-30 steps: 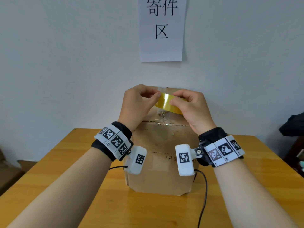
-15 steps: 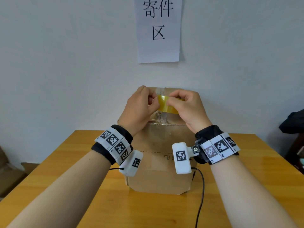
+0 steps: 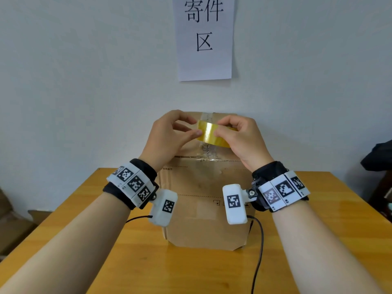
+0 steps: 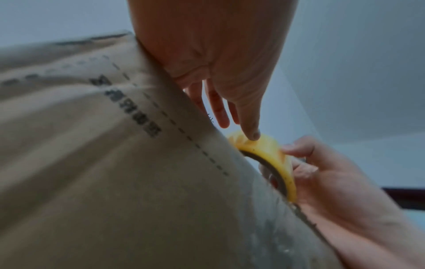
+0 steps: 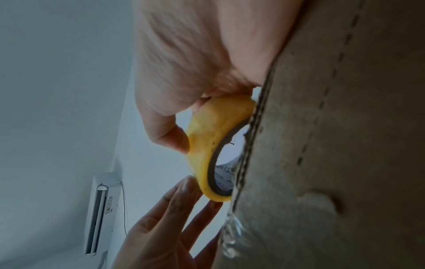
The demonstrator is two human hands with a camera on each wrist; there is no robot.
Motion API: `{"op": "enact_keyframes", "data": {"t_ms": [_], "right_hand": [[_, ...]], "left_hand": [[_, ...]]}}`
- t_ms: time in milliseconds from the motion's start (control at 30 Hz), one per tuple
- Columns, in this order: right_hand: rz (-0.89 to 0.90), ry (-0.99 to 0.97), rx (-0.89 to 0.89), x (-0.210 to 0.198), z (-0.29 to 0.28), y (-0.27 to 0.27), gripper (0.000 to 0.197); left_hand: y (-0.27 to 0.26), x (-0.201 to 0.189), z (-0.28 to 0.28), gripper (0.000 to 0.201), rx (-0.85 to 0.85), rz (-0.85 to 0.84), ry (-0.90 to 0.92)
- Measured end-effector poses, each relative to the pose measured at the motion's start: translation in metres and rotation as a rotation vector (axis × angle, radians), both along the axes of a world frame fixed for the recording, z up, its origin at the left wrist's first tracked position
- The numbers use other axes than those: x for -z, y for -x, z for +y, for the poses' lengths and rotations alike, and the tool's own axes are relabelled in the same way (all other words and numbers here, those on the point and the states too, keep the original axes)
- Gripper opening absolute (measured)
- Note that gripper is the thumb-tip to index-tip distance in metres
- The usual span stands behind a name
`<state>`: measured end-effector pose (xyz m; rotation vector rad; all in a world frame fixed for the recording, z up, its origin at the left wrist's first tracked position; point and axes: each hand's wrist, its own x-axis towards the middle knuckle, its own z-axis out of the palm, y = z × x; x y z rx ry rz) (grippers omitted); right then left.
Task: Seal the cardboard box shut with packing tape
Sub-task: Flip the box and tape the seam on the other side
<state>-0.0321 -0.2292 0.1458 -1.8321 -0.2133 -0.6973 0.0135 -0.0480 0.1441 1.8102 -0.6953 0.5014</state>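
A brown cardboard box (image 3: 203, 200) stands upright on the wooden table (image 3: 80, 211), with old clear tape (image 3: 209, 155) crinkled across its upper fold. In front of the box's top I hold a yellow tape roll (image 3: 209, 133). My right hand (image 3: 220, 130) grips the roll's right side, thumb on its outer face. My left hand (image 3: 195, 127) pinches the roll's left end, thumb tip on the outer face and fingers behind. In the left wrist view the thumb presses the tape roll (image 4: 264, 145). The right wrist view shows the tape roll (image 5: 207, 142) close beside the box (image 5: 333, 145).
A white paper sign (image 3: 204, 39) with black characters hangs on the wall above the box. Black cables (image 3: 259, 240) trail over the table from the wrist cameras. A dark object (image 3: 379, 155) sits at the right edge, and cardboard (image 3: 12, 225) lies on the floor at left.
My left hand has eased slightly left, so more of the roll's yellow face shows between the hands. The right hand keeps its grip; the box has not moved.
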Motion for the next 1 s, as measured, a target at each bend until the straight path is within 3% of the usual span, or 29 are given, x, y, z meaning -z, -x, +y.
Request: {"op": "enact_keyframes", "data": {"t_ms": [333,500,667,833,1000], "right_hand": [[-0.003,0.021,-0.013,0.000,0.000,0.000,0.023],[0.011,0.013,-0.010,-0.001,0.000,-0.001,0.018],[0.008,-0.002,0.008,-0.001,0.000,-0.001,0.020],[0.006,0.004,0.014,0.000,0.001,-0.002,0.018],[0.008,0.016,0.016,0.000,0.001,-0.001,0.019]], "left_hand": [[-0.010,-0.008,0.002,0.010,0.068,-0.124,-0.047],[-0.018,-0.010,-0.001,0.003,0.072,-0.046,-0.065],[-0.014,-0.008,-0.007,0.013,0.066,-0.012,-0.127],[-0.006,-0.010,-0.005,0.006,0.013,-0.051,-0.165],[-0.005,-0.010,0.000,0.018,-0.018,-0.032,-0.062]]}}
